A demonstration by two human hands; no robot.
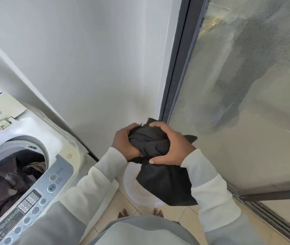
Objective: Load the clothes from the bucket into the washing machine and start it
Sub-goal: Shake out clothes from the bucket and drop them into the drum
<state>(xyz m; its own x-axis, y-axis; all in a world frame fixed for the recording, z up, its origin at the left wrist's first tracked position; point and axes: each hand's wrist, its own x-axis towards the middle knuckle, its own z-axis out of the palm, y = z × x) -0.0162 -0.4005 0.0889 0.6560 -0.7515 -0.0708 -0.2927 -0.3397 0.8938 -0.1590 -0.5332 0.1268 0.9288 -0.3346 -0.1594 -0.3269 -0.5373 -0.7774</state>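
**Black garment bunched over the bucket, drum waiting to the left**

Head view: both hands grip one black garment (155, 156) in front of the chest. The left hand (125, 145) closes on the bundle's left side and the right hand (171, 147) wraps over the top and right, thumb tucked beneath. A loose flap hangs down from the bundle, over the white bucket (132, 188) on the tiled floor (109, 225) by the person's bare feet. The bucket's inside is mostly hidden, so I cannot tell whether more clothes remain. The washer (34, 156) stands to the left with its lid up, dark clothes (8, 184) already lying in the drum. The start button (52, 188) sits on the panel near the left sleeve.

Risks, as I judge them: the dangling flap could catch on the drum's rim or drape over the panel during the swing left, leaving cloth outside the drum. A tight ball may also wash poorly unless shaken loose.
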